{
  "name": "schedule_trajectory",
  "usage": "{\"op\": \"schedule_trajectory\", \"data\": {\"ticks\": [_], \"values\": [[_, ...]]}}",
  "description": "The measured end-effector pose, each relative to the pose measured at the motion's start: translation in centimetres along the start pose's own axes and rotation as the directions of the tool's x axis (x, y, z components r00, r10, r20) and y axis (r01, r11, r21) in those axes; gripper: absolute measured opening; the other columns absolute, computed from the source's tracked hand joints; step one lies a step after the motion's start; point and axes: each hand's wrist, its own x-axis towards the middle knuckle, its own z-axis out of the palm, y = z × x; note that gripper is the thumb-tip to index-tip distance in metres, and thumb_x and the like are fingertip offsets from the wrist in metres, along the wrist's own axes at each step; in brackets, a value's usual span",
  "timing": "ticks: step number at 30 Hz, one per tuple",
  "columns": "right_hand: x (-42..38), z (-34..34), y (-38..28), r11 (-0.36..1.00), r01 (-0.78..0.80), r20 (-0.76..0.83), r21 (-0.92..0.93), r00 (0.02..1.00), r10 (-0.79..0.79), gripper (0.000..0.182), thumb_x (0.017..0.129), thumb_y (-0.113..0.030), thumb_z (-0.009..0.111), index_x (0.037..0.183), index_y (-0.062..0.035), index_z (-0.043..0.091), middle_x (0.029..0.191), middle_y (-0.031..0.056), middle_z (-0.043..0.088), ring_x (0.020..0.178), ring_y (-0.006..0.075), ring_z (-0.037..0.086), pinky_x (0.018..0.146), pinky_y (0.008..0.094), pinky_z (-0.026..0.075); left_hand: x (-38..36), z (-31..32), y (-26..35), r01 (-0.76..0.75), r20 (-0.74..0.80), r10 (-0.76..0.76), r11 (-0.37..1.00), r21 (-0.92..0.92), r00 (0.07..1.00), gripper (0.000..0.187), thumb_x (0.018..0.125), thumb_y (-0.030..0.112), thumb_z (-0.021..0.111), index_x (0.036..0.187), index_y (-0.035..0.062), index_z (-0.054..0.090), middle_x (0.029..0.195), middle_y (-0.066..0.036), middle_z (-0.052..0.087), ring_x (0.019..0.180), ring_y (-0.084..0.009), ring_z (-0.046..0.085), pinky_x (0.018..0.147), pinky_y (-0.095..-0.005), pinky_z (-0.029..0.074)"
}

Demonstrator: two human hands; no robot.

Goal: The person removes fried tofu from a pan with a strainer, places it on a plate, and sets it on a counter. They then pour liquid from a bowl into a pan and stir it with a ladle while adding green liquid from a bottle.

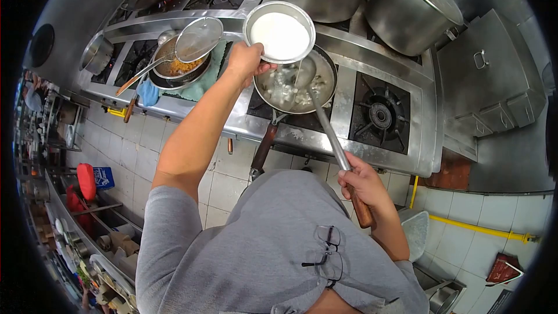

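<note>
My left hand (250, 61) grips the near rim of a round metal bowl (309, 52) that holds a white liquid (280, 35). The bowl hangs over the back left part of a frying pan (333, 84). A thin stream seems to fall from the bowl's edge into the pan. Pale chunks in cloudy liquid (290, 90) lie in the pan. Closed round the wooden handle of a long ladle (331, 134) is my right hand (365, 180). The ladle's head rests inside the pan, beneath the bowl. The pan's dark handle (265, 148) points toward me, untouched.
Left of the pan, a strainer (199, 39) lies across a pan of orange-brown food (174, 67), beside a green cloth (216, 70) and a blue cloth (149, 93). A bare burner (381, 115) is at right. Large stockpots (407, 11) stand behind. A yellow pipe (476, 225) runs low at right.
</note>
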Motion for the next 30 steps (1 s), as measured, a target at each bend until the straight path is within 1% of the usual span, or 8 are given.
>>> {"op": "schedule_trajectory", "data": {"ticks": [8,13,17,19,24,25,28,30], "values": [[1.0,-1.1,0.3,0.789,0.022,-0.3,-0.613,0.918,-0.259,0.062,0.089,-0.008,0.057,0.146,-0.0058,0.033,0.07,0.0093,0.059,0.054,0.018,0.058,0.052,0.0313,0.046,0.0,-0.6,-0.2,-0.013,-0.021,0.012,0.999,-0.046,1.0,0.032,0.086,0.001,0.043,0.108,-0.0219,0.046,0.086,-0.026,0.064,0.061,-0.0261,0.069,0.042,-0.0245,0.05],[3.5,-3.1,3.0,0.23,0.0,-0.153,-0.973,0.75,-0.643,0.058,0.086,-0.008,0.056,0.141,-0.0051,0.038,0.073,0.026,0.061,0.068,0.0439,0.061,0.065,0.0474,0.048,-0.8,-1.2,-0.9,0.024,-0.039,-0.027,0.998,-0.064,0.999,0.033,0.084,0.004,0.044,0.108,-0.0178,0.046,0.084,-0.022,0.063,0.062,-0.0219,0.066,0.047,-0.024,0.048],[1.4,-1.7,2.6,0.338,-0.016,-0.184,-0.941,0.862,-0.473,0.056,0.088,-0.008,0.056,0.141,-0.0052,0.037,0.075,0.0197,0.062,0.06,0.0343,0.062,0.059,0.0428,0.05,-2.2,-2.6,-2.1,0.019,-0.073,-0.026,0.995,-0.098,0.997,0.032,0.083,0.003,0.045,0.107,-0.0181,0.046,0.083,-0.022,0.063,0.061,-0.0211,0.065,0.047,-0.024,0.048],[-0.1,0.2,0.1,0.905,-0.108,-0.122,-0.411,0.991,0.062,0.054,0.091,-0.01,0.053,0.142,-0.004,0.035,0.074,0.0107,0.058,0.055,0.022,0.059,0.054,0.0343,0.05,-2.8,-3.7,-2.8,0.044,-0.095,-0.058,0.99,-0.135,0.994,0.031,0.083,0.003,0.045,0.106,-0.0173,0.047,0.081,-0.021,0.063,0.06,-0.0205,0.064,0.046,-0.024,0.047],[4.8,-3.1,-0.8,0.973,-0.168,0.112,0.16,0.982,0.152,0.058,0.092,-0.008,0.053,0.145,-0.0052,0.031,0.071,0.0037,0.054,0.05,0.0126,0.053,0.046,0.0279,0.045,-4.6,-6.4,-5.0,0.039,-0.148,-0.066,0.984,-0.173,0.987,0.029,0.081,0.002,0.045,0.104,-0.0157,0.048,0.081,-0.021,0.063,0.06,-0.0215,0.064,0.042,-0.0235,0.044],[5.7,-3.4,0.2,0.972,-0.17,0.111,0.16,0.982,0.153,0.058,0.092,-0.008,0.053,0.145,-0.0052,0.031,0.071,0.0037,0.054,0.05,0.0126,0.053,0.046,0.0279,0.045,-5.1,-6.9,-5.5,0.041,-0.149,-0.067,0.984,-0.174,0.987,0.029,0.081,0.002,0.045,0.104,-0.0157,0.048,0.081,-0.021,0.063,0.06,-0.0215,0.064,0.042,-0.0235,0.044],[6.9,-2.4,2.6,0.836,-0.01,-0.205,-0.549,0.971,-0.123,0.057,0.092,-0.011,0.052,0.145,-0.0075,0.033,0.068,0.0055,0.055,0.051,0.0145,0.057,0.047,0.029,0.047,-7.6,-8.1,-6.4,0.018,-0.253,-0.083,0.969,-0.248,0.964,0.025,0.082,0.002,0.044,0.095,-0.0181,0.051,0.077,-0.021,0.063,0.058,-0.0231,0.065,0.043,-0.023,0.046],[4.6,-1.3,2.6,0.823,-0.03,-0.197,-0.567,0.975,-0.101,0.057,0.092,-0.011,0.052,0.145,-0.0071,0.033,0.068,0.0059,0.055,0.051,0.0149,0.058,0.047,0.0294,0.047,-9.3,-9.1,-7.5,0.009,-0.299,-0.097,0.96,-0.281,0.949,0.026,0.081,0.002,0.044,0.096,-0.0183,0.05,0.077,-0.021,0.063,0.058,-0.0228,0.064,0.042,-0.0229,0.045]]}}
